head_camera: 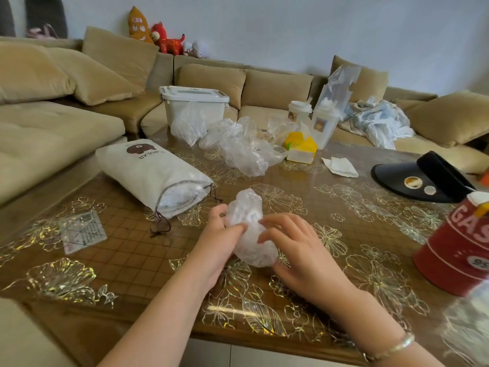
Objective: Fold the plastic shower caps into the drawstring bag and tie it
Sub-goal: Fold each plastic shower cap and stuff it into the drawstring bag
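Both hands work one crumpled clear plastic shower cap [248,229] at centre frame, low on the table. Left hand [219,239] holds its left edge, thumb up at the top of the bundle, fingers curled onto the film. Right hand [293,245] has fingertips [264,223] pressing the film from the right, thumb under the lower end. So both are closed on the cap; it reads as mid-fold, pressed into a compact wad, not yet tidy.

Just left and above, near but apart from the cap, the white fabric drawstring bag with a brown bear print [152,172] lies on its side, mouth facing the hands. Mouth is open, clear plastic visible inside, so some caps look already packed. Its dark cord [161,225] trails loose on the table, untied.

Further up, centre frame, a loose pile of clear plastic caps [238,147] is still unfolded, more of it against the white lidded plastic storage box [194,104].

Judgement: partway. Left to do: finish this fold, bag it, work through the pile, pull the cord and tie.

All on a brown glass-topped table with gold flower pattern [344,207]. Right edge: black sun visor [423,178] and red tin can [460,242].
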### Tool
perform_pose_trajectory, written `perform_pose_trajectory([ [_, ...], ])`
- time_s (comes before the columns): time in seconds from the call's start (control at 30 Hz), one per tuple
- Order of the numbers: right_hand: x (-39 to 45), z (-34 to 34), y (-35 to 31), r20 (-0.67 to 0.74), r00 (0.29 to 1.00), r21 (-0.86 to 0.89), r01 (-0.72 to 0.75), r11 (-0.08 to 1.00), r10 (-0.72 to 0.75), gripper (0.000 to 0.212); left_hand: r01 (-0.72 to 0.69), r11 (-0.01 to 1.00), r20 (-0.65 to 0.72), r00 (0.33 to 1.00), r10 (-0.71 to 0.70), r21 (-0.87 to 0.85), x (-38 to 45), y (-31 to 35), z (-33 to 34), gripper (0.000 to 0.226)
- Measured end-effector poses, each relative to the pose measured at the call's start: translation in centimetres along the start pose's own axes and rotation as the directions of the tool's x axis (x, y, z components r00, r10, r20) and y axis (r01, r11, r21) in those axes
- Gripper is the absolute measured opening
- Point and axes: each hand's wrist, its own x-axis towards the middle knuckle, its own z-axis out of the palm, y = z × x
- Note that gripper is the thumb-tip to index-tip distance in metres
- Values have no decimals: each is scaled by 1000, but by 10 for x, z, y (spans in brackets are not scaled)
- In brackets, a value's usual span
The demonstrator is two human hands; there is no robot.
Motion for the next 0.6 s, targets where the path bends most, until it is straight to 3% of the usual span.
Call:
perform_pose_trajectory([
  [0.03,0,1,0,7,1000,17,-7,1000,7,27,-99,977,-44,993,109,191,0,-1,-1,68],
  [0.1,-2,1,3,33,999,46,-36,998,35,27,-312,785,-68,910,408,535,-5,3,-4,71],
  [0.17,-2,2,7,64,996,60,-68,996,64,30,-436,642,23,838,546,631,-10,8,-7,57],
  [0.27,-3,2,8,114,987,112,-125,986,112,34,-436,707,167,893,418,556,-8,7,-11,38],
  [0.43,4,4,8,159,944,324,-327,888,289,25,-291,760,154,956,248,581,-6,7,-16,18],
  [0.6,25,16,14,158,849,492,-511,705,504,35,-121,770,82,993,89,627,0,4,-14,45],
])
